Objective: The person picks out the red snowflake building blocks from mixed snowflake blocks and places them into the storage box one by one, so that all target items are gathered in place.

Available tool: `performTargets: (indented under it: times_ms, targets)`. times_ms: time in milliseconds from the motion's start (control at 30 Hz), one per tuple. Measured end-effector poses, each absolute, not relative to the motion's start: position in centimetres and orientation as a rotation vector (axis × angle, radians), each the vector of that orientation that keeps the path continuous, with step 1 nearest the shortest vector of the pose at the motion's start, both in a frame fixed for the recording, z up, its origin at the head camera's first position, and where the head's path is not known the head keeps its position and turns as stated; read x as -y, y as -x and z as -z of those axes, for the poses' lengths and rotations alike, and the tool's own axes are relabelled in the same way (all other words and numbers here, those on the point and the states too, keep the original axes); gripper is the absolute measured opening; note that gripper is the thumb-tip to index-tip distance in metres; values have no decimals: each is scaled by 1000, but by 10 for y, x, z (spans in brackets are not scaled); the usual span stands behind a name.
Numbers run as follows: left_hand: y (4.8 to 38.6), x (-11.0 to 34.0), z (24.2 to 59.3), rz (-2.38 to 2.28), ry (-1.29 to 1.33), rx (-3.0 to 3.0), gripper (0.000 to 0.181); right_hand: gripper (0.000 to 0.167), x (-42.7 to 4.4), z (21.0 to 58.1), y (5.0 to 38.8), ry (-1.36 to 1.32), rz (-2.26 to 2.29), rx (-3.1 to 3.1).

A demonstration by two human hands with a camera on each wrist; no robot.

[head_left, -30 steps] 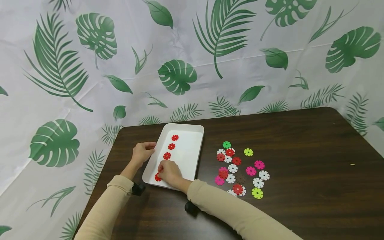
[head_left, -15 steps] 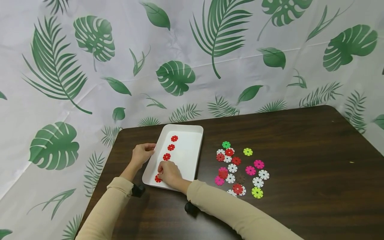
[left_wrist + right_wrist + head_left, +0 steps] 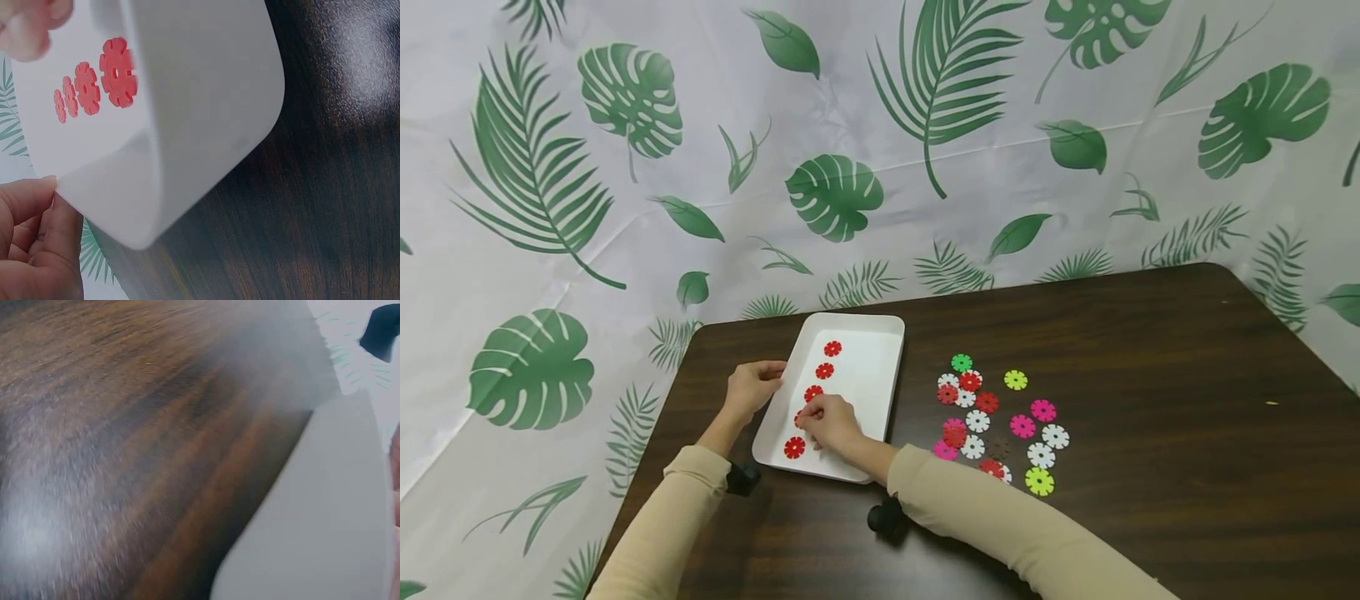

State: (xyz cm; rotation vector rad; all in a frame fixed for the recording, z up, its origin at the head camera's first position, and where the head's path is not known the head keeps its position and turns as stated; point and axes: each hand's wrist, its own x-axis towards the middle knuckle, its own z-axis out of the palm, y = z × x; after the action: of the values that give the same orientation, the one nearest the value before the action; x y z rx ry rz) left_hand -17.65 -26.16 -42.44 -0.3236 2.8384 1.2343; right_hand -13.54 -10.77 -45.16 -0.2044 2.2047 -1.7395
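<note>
No readable text, labels, brands or numbers in any view. Nothing legible on tray (image 3: 872, 371), discs (image 3: 794, 447) or counter (image 3: 1165, 400).

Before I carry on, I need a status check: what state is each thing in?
White tray: open side up on the wood-grain table.
Red notched discs in the tray: five in a line, one partly hidden.
Loose notched discs: on the table, some overlapping.
Left hand: pinching the tray's rim.
Right hand: fingers bent at the partly hidden disc; grip unclear.
Leaf-print backdrop: upright, creased.
</note>
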Motion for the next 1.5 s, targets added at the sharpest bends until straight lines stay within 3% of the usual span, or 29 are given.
performTargets:
  times_ms: [533,933,1500]
  targets:
    - [175,259,424,-1232,359,-2815,29,14,58,431,145,156,1985,-1952]
    - [177,260,426,-1225,361,-2820,29,11,2,415,159,112,2039,-1974]
    - [179,262,428,-1208,363,-2819,28,21,-77,412,177,108,2059,-2119]
